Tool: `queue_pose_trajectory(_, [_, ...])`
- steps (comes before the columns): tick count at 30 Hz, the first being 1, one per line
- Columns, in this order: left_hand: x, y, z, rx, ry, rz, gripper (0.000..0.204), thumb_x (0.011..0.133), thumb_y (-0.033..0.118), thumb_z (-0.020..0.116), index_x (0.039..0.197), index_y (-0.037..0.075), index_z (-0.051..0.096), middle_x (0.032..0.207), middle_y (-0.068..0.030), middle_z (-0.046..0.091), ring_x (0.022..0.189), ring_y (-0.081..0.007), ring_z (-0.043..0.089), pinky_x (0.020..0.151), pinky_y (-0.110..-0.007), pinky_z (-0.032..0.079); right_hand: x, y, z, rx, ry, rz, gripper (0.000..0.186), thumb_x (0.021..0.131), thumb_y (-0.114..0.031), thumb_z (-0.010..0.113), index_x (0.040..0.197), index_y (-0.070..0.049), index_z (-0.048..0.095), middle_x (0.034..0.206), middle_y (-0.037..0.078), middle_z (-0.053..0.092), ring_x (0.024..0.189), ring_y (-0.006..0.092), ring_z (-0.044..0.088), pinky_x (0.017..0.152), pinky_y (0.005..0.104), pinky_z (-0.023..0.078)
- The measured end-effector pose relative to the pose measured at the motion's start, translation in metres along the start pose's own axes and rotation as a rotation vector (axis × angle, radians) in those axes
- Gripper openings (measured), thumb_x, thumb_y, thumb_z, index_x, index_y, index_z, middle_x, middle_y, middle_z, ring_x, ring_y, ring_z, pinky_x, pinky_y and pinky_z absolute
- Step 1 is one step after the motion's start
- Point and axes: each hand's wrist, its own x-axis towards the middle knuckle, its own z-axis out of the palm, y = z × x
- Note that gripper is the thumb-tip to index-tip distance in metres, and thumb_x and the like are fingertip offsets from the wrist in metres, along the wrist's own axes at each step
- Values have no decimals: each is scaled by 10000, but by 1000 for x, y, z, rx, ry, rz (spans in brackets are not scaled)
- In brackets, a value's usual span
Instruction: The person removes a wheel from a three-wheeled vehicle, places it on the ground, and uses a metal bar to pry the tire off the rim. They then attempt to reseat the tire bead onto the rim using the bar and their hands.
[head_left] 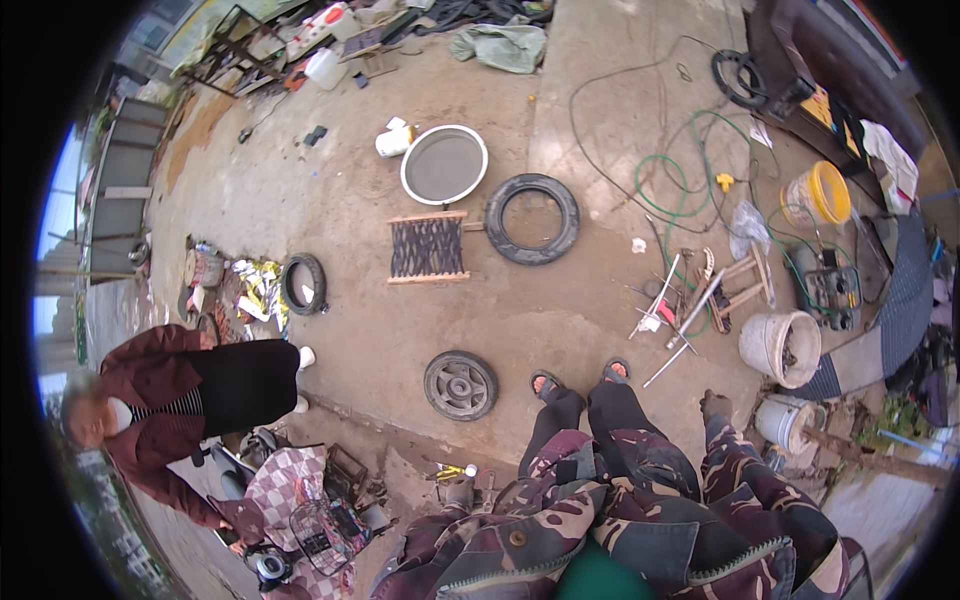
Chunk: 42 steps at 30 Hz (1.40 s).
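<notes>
Outdoors, a person in camouflage is standing on the concrete floor (380, 320), left hand (458, 492) and right hand (715, 405) hanging low (grip impossible to tell). A small wheel (460, 385) is lying flat just ahead, probably best gripped by 2 hands at its rim.

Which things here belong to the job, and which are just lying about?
Nearest the hands: wheel with rim, by left hand; white bucket and tool pile, by right hand.
Lying about: large tyre; round sieve; yellow bucket; wooden rack.
</notes>
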Motion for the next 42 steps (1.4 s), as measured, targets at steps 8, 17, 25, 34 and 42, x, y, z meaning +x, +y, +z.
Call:
queue_pose_trajectory(8, [13, 17, 9, -151, 121, -20, 301, 1008, 337, 642, 1048, 47, 714, 752, -93, 704, 583, -224, 690, 489, -383, 542, 24, -41, 12, -56, -28, -83, 255, 935, -213, 629, 827, 18, 637, 673, 116, 660, 508, 209, 565, 465, 387, 399])
queue_pose_trajectory(17, [-35, 30, 28, 26, 173, 102, 302, 965, 319, 677, 1121, 66, 728, 891, -149, 729, 725, -277, 713, 634, -416, 558, 114, -135, 67, -317, -62, -189, 406, 969, -341, 639, 792, 22, 683, 679, 131, 684, 547, 239, 631, 507, 412, 454])
queue_pose_trajectory(25, [-4, 29, 20, 311, 194, 246, 358, 907, 382, 711, 1166, 137, 746, 1134, -201, 757, 1000, -375, 738, 885, -493, 578, 79, -283, 115, -421, -34, -455, 558, 1002, -490, 616, 807, 22, 721, 717, 154, 720, 595, 267, 680, 523, 437, 472])
queue_pose_trajectory(34, [37, 244, -15, 431, -16, 188, 332, 902, 363, 694, 1112, 109, 736, 1091, -202, 756, 960, -369, 730, 860, -491, 570, 21, -234, 101, -279, 176, -75, 449, 954, -432, 665, 942, -2, 792, 808, 182, 768, 768, 361, 750, 754, 479, 565])
queue_pose_trajectory(42, [65, 397, -22, 659, -79, 236, 313, 898, 346, 680, 1064, 84, 728, 1052, -203, 756, 925, -364, 722, 838, -490, 562, -98, -134, 73, -60, 277, 270, 368, 931, -331, 605, 840, -16, 773, 749, 139, 755, 691, 278, 734, 709, 439, 561])
